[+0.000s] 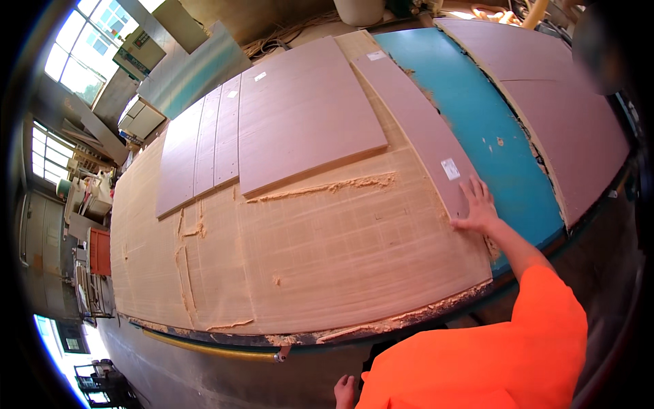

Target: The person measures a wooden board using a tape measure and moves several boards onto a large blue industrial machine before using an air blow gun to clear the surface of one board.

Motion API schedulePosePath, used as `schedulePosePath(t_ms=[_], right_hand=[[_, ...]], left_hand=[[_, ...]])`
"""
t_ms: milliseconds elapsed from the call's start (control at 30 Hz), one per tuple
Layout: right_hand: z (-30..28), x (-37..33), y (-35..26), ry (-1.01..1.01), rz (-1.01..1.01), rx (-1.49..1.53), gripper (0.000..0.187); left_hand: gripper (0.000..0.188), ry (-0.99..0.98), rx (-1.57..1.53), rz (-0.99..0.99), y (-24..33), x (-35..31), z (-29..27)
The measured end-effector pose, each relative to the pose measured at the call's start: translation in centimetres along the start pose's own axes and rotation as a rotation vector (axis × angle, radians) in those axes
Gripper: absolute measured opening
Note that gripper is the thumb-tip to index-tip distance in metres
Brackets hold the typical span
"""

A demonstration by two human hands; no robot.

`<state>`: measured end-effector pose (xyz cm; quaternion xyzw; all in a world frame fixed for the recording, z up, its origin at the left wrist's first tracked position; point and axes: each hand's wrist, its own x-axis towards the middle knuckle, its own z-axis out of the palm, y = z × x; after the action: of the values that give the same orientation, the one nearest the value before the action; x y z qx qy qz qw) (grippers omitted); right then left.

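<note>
Several right-hand fingers rest on a narrow pink panel.

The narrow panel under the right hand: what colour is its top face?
Dusty pink; the narrow panel shows best in the head view.

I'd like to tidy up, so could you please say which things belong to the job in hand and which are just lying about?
Seemingly in the job:
narrow mauve panel under the right hand
large mauve panel
pale board beneath both

Seemingly lying about:
sawdust ridges
orange-red box
white tub
</note>
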<state>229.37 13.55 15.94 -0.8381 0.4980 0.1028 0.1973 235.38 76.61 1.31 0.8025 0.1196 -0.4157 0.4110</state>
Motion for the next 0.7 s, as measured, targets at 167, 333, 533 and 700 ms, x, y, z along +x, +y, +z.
schedulePosePath(t_ms=[167,333,533,700], right_hand=[[8.8,-2.3,12.5,0.338,0.132,0.434,0.079],[8.0,1.3,14.8,0.252,0.257,0.776,0.049],[8.7,1.0,14.5,0.312,0.067,0.923,0.046],[10.7,-5.0,6.0,0.310,-0.193,1.051,0.045]], left_hand=[[0.022,-0.059,0.080,0.045,-5.8,1.8,-2.2],[0.035,0.093,-0.287,-0.014,-11.0,6.7,-6.5],[0.045,0.154,0.075,0.104,-3.1,0.8,-1.3],[0.049,0.147,0.188,0.291,1.4,-3.3,-1.4]])
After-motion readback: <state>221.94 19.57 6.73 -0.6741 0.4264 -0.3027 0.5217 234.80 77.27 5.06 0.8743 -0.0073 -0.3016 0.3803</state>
